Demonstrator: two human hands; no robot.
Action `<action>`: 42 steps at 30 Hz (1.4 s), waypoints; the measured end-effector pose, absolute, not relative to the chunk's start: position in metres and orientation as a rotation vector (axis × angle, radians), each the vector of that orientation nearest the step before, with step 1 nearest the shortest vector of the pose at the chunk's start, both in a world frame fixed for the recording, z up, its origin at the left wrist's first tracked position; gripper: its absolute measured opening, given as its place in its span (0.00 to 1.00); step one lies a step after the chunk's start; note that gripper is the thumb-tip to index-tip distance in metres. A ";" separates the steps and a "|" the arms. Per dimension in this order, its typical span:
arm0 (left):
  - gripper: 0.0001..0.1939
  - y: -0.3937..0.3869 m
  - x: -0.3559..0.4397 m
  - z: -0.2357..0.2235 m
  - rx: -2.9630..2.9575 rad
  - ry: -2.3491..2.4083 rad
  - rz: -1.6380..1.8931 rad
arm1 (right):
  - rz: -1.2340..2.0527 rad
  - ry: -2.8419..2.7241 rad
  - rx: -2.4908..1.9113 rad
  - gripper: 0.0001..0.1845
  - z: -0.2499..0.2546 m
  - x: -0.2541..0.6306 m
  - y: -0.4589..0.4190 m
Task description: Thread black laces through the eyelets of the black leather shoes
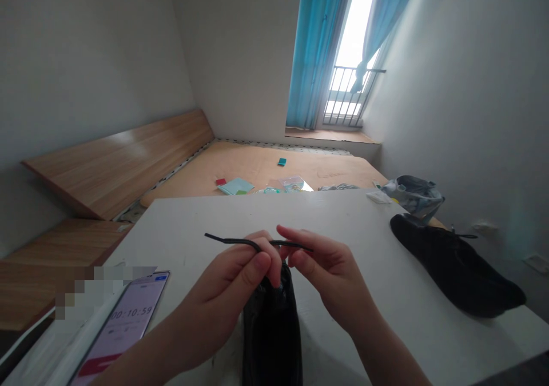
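A black shoe (271, 334) stands on the white table in front of me, its opening toward me. Above its toe end, my left hand (240, 274) pinches a dark shoelace (240, 241) between thumb and forefinger; the lace's tipped end sticks out to the left. My right hand (319, 260) is closed on the other stretch of lace, between its thumb and fingers. Both hands nearly meet over the shoe and cover most of its lacing. At the right of the table lies a second black shoe (454, 269), with a lace bow on top.
A phone (124, 320) showing a timer lies at the table's left, near my left forearm. At the far right edge of the white table (184, 220) are a grey bag (416, 194) and a small white item (379, 198). Behind is a bed (253, 154) with small packets.
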State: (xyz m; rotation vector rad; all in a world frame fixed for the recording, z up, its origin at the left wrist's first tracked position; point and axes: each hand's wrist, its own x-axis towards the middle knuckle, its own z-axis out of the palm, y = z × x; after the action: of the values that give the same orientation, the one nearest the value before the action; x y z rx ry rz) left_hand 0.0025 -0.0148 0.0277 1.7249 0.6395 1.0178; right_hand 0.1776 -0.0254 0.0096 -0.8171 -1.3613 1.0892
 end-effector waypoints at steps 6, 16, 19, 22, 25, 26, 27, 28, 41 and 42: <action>0.19 -0.014 0.003 0.029 1.723 0.601 0.969 | 1.236 -1.130 -0.679 0.09 0.012 0.171 -0.025; 0.19 -0.005 -0.007 0.029 1.626 0.568 1.022 | 1.388 -0.756 -0.543 0.17 0.017 0.202 -0.016; 0.20 0.000 -0.012 0.028 1.515 0.550 0.959 | 1.368 -0.907 -0.654 0.17 0.012 0.222 -0.017; 0.23 0.008 -0.022 0.030 1.566 0.721 0.860 | 0.984 -1.307 -1.037 0.18 -0.002 0.244 -0.018; 0.22 0.017 -0.032 0.030 1.849 1.067 0.732 | 0.552 -1.742 -1.412 0.15 -0.019 0.253 -0.020; 0.21 0.020 -0.035 0.030 1.973 1.153 0.639 | 0.479 -1.865 -1.473 0.14 -0.024 0.252 -0.021; 0.20 0.022 -0.036 0.029 2.090 1.205 0.517 | 0.430 -1.975 -1.500 0.13 -0.029 0.250 -0.023; 0.20 0.023 -0.037 0.027 2.187 1.219 0.377 | 0.390 -2.071 -1.502 0.13 -0.033 0.247 -0.025; 0.13 0.017 -0.033 0.006 2.383 1.197 -0.067 | 0.252 -2.128 -1.451 0.07 -0.055 0.220 -0.045; 0.13 0.017 -0.032 0.007 2.383 1.203 -0.061 | 0.259 -2.117 -1.456 0.07 -0.056 0.219 -0.046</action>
State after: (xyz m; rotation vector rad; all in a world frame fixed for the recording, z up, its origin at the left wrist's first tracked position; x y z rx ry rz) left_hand -0.0324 0.0172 0.0067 2.3833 1.2027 -0.0613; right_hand 0.2192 -0.0460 -0.0561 -1.4564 -2.1167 0.2590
